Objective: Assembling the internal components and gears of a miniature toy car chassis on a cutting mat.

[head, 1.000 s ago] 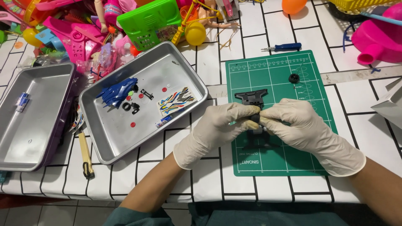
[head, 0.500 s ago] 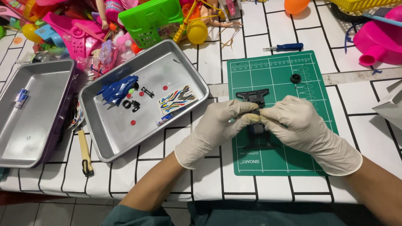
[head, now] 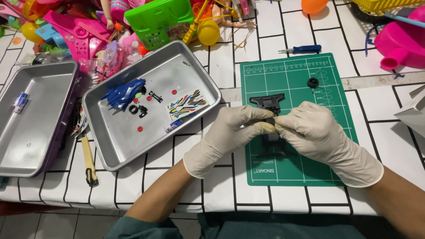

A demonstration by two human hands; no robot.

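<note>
White-gloved hands meet over the near half of a green cutting mat, which lies on a white tablecloth with black grid lines near the table's front edge. The left hand and right hand both pinch shut, fingertips touching, on a small black plastic toy chassis; most of it is hidden under the fingers, and only its wide far end shows beyond them. Working such a small part seems to call for a steady hold from one hand while the other presses or pulls gently, kept low over the mat so any loose piece lands there. Left of the mat sits a metal tray holding a blue toy car body, small black wheels, red dots and a sticker sheet. A second metal tray stands at the table's left edge. Farther off, a black wheel rests on the mat's far part, a blue-handled screwdriver lies just beyond it, and bright plastic toys crowd the far left corner.
</note>
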